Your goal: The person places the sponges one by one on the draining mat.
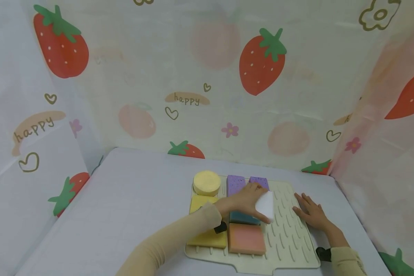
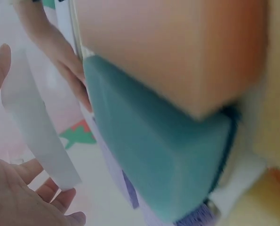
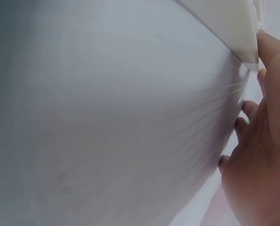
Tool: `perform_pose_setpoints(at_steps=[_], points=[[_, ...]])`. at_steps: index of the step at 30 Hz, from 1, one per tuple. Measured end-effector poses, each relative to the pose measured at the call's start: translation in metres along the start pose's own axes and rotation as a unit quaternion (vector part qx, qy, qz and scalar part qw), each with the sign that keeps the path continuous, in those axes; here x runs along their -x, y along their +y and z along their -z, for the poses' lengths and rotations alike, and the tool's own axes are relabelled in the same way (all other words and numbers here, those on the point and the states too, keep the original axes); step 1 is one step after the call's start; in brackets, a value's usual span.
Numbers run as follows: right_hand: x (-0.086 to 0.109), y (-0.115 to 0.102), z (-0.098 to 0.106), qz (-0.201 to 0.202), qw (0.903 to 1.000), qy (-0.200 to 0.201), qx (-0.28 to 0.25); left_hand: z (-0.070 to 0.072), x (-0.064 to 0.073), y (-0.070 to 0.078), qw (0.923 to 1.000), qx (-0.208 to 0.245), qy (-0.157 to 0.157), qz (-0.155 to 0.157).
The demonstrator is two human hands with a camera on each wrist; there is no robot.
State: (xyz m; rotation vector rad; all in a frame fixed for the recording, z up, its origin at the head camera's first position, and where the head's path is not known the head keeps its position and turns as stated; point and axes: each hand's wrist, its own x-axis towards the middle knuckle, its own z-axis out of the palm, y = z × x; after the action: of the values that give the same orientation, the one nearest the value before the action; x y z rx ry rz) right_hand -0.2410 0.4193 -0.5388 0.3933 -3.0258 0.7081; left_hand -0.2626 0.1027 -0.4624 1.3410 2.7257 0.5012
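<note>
My left hand (image 1: 240,201) pinches a white sponge block (image 1: 267,205) between thumb and fingers, over the middle of a cream ridged mat (image 1: 286,237). In the left wrist view the white block (image 2: 43,136) stands on edge in the grip, beside a teal sponge (image 2: 140,127). Two purple speckled sponges (image 1: 236,185) lie at the mat's far side, partly behind this hand. An orange-pink sponge (image 1: 247,239) sits nearer me. At the mat's right edge, my right hand (image 1: 310,214) rests with fingers extended, its thumb close to the rim; it holds nothing.
A round pale yellow sponge (image 1: 207,183) occupies the mat's far left corner. Yellow rectangular sponges (image 1: 205,239) lie below it, partly covered by my left forearm. White cloth (image 1: 131,199) covers the table, and strawberry-printed curtains (image 1: 193,69) enclose the back and sides.
</note>
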Motion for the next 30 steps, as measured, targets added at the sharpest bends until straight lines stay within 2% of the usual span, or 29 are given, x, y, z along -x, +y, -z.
perform_pose_setpoints(at_steps=[7, 13, 16, 22, 30], points=[[-0.001, -0.002, 0.001, -0.007, 1.0000, -0.004, 0.003, -0.006, -0.004, 0.019, 0.9997, -0.022, -0.004, -0.004], [-0.001, -0.001, 0.002, -0.013, 0.9999, -0.007, 0.006, -0.014, -0.005, 0.033, 0.9982, -0.057, 0.008, 0.017], [-0.001, -0.001, 0.002, -0.013, 0.9999, -0.006, 0.005, -0.018, -0.006, 0.039, 0.9958, -0.084, -0.001, 0.036], [-0.001, -0.002, 0.002, -0.015, 0.9998, -0.006, 0.006, -0.023, -0.007, 0.055, 0.9919, -0.096, -0.034, 0.076], [0.000, -0.002, 0.002, -0.012, 0.9999, -0.004, 0.006, -0.039, -0.012, 0.064, 0.9821, -0.160, -0.051, 0.085]])
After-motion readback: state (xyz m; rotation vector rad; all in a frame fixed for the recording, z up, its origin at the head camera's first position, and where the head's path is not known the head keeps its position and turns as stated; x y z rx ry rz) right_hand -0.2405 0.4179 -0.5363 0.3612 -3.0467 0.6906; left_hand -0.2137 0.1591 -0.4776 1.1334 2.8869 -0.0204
